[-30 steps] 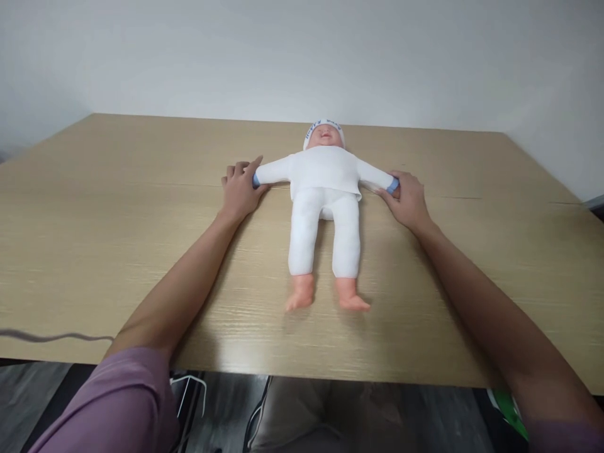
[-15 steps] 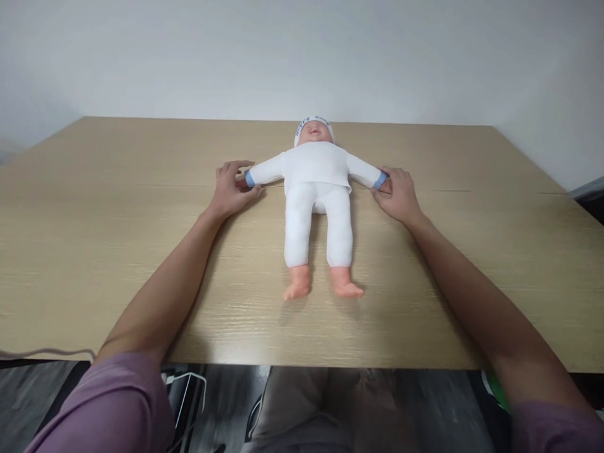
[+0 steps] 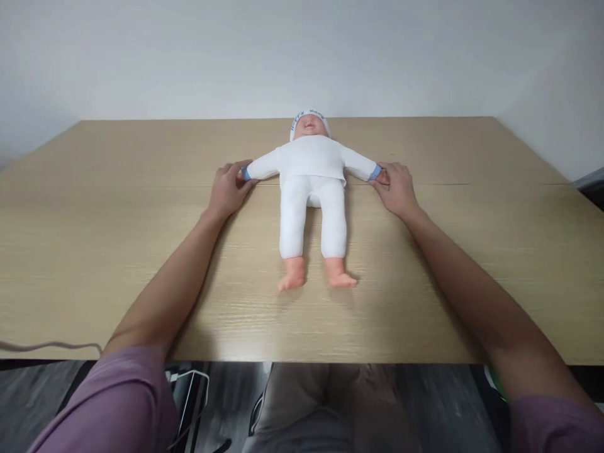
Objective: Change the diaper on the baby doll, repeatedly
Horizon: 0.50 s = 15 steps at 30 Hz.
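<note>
A baby doll [image 3: 311,156] lies on its back on the wooden table, its head toward the wall. It wears a white top, white trousers and a white cap [image 3: 310,114] with blue lettering; its feet are bare. Both doll arms stretch out sideways, with blue cuffs at the wrists. My left hand [image 3: 228,189] is closed round the doll's hand on the left side of the picture, thumb and fingers at the cuff. On the other side, my right hand [image 3: 396,190] grips the doll's other hand just past its cuff. The doll's hands are partly hidden by my fingers.
The table [image 3: 117,251] has a thin seam running across it and meets a pale wall [image 3: 302,56] at the back. A cable [image 3: 51,346] lies along the front left edge. Below that edge, a white cord [image 3: 206,380] hangs near my legs.
My left fingers and thumb have drawn in closer round the doll's hand. My right hand keeps its hold. The doll sits slightly higher and further left in the picture as the view shifts.
</note>
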{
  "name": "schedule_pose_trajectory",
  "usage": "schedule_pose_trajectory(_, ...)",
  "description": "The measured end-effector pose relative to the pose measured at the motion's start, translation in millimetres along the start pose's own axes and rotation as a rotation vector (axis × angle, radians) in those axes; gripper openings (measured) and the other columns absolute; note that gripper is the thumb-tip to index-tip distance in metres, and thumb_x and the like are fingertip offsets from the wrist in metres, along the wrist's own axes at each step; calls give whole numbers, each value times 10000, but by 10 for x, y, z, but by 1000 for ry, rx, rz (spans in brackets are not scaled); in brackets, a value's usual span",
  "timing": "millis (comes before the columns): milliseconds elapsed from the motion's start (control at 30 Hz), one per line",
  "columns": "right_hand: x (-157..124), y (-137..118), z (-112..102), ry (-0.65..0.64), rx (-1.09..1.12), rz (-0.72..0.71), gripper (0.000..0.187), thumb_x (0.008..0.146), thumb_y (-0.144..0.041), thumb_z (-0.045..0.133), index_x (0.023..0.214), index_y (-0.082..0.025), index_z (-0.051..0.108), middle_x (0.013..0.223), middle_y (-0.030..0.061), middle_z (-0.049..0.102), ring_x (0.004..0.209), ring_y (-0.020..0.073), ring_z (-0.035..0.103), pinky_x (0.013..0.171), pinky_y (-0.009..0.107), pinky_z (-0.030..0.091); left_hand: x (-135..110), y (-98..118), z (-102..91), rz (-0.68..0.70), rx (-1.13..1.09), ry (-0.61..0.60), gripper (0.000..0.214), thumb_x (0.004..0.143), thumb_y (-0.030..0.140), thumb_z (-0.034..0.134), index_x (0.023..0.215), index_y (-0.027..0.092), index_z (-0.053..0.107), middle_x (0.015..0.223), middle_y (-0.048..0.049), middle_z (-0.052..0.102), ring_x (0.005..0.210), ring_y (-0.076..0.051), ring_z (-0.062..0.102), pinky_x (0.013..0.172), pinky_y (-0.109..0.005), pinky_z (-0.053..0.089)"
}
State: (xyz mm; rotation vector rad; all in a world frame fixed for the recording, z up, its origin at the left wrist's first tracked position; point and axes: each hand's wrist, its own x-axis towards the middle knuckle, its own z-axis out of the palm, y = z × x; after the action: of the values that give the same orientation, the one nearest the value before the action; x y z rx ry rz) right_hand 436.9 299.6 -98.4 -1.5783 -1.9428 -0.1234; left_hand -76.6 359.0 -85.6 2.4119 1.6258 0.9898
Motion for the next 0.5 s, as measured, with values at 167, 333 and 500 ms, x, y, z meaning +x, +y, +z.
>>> schedule_pose_trajectory(167,-33,-3,-39,9,13,-2,527,1005,-320,660,1509,-169,652,1460,219,680,1358,426,587,1165,645,492,-100,105,-12,-37,12,27,747,986,704,641,1575,245,618,1502,-198,664,1375,-432,567,1217,-603,410)
schedule_pose_trajectory(333,-281,-245,-213,40,43,41,611,949,-175,579,1560,-166,602,1552,215,632,1455,391,548,1247,641,455,-348,512,-108,-105,32,178,667,1044,616,573,1592,236,553,1591,-213,596,1486,-443,509,1252,-634,359)
schedule_pose_trajectory(500,-858,-1047,-746,51,128,-14,617,958,-273,623,1572,-237,583,1580,196,630,1487,439,553,1273,710,420,-916,1493,-408,-70,-67,262,509,1140,506,389,1544,229,532,1550,-183,645,1426,-355,583,1243,-599,417)
